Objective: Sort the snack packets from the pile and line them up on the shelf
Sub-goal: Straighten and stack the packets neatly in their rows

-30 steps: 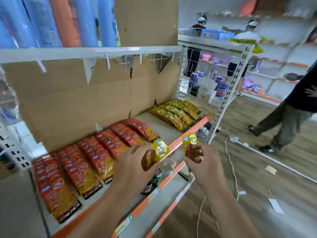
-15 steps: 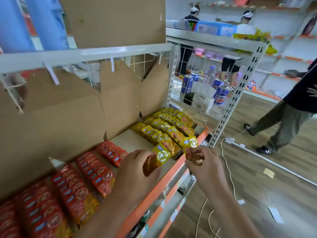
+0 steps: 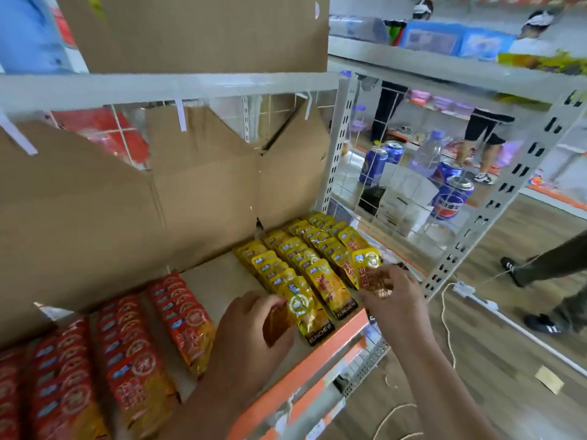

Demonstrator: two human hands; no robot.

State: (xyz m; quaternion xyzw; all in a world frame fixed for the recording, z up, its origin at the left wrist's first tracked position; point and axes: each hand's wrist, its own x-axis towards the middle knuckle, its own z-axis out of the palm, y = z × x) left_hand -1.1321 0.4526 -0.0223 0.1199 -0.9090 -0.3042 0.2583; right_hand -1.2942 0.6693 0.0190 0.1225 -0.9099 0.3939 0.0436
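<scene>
Bright, even indoor light with soft shadows. Foil packets (image 3: pixel 298 304) glint. Wide-angle bending warps the shelf (image 3: pixel 305 354) edges; corners and background are blurred.

Torn cardboard sheeting (image 3: pixel 133 198) backs the rack, blue drink cans (image 3: pixel 452 198) and a clear bottle (image 3: pixel 427 157) stand behind wire mesh, and white cord (image 3: pixel 448 328) trails across the wooden floor (image 3: pixel 508 360).

Left hand (image 3: pixel 254 325): knuckles up over the front edge of the shelf, fingers curled, thumb and fingertips pinched together.
Left forearm: bare, rising from the bottom edge of the view toward the shelf's front edge.
Right hand (image 3: pixel 394 300): near the shelf's right front corner, back toward the camera, fingers bent and closed.
Right forearm: bare, stretching in from the lower right.
Spacing: hands apart, side by side.
</scene>
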